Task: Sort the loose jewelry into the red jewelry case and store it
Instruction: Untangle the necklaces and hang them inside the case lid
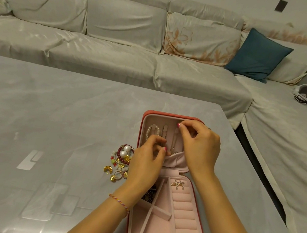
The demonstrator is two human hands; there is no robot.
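Your left hand and right hand pinch the thin chain inside the red jewelry case lid; loose jewelry lies just left of the case.

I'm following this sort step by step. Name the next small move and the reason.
Probably finish hanging the thin chain in the lid: the right hand pinches at its top, the left hand is at the pouch. Then take from the loose pile.

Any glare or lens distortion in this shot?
Head view: pale window-like reflections glare on the glossy grey tabletop at left; the wide-angle lens bows the table edge and cream sofa; the open red jewelry case is evenly lit and sharp.
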